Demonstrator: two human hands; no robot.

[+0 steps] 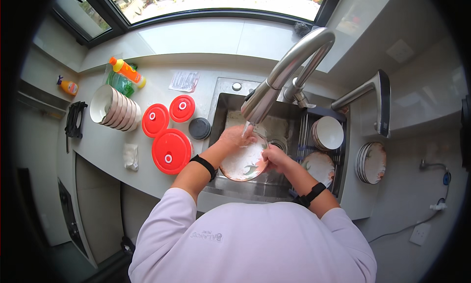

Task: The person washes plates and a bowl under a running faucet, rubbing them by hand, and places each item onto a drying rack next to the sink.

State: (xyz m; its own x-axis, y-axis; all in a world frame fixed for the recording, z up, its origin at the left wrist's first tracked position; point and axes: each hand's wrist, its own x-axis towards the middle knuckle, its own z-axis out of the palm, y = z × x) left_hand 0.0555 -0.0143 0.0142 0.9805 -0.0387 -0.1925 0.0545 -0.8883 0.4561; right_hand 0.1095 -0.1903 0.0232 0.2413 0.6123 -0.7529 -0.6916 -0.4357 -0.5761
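Observation:
Over the stainless steel sink (224,117), my right hand (276,158) grips the right rim of a floral plate (243,163). My left hand (237,137) lies at the plate's upper left edge, wet, under water running from the pull-out faucet (261,101); whether it grips the plate or only touches its face, I cannot tell. The plate is tilted above the basin, left of the drain (278,145). To the right, a drying rack (303,136) in the sink holds stacked bowls (330,133) and floral plates (319,167).
Left of the sink stand red-lidded containers (171,151), a dark round lid (199,128), nested bowls (116,110), a folded white cloth (131,157) and an orange-yellow bottle (127,72). More plates (371,162) stand on the counter at right. The faucet arches over the basin.

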